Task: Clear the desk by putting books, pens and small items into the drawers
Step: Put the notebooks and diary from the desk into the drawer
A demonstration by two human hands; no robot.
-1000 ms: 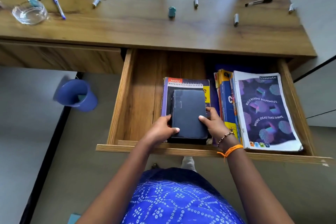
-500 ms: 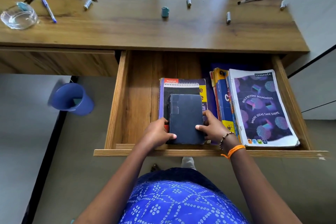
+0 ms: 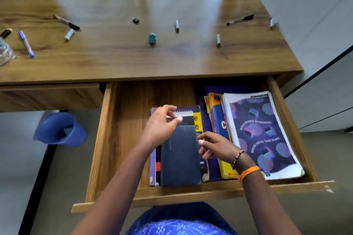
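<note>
With the dark blue book (image 3: pixel 180 156) lying on the stack in the open drawer (image 3: pixel 122 139), your left hand (image 3: pixel 162 129) and right hand (image 3: pixel 214 147) hover loosely curled and holding nothing, so next you likely reach for the pens (image 3: pixel 26 44) on the desk (image 3: pixel 114 57).

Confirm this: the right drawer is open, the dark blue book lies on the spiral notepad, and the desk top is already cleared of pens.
Not cleared. The head view shows a blue pen, black markers and caps still on the desk top. The drawer is open and the dark blue book lies on the spiral notepad.
</note>
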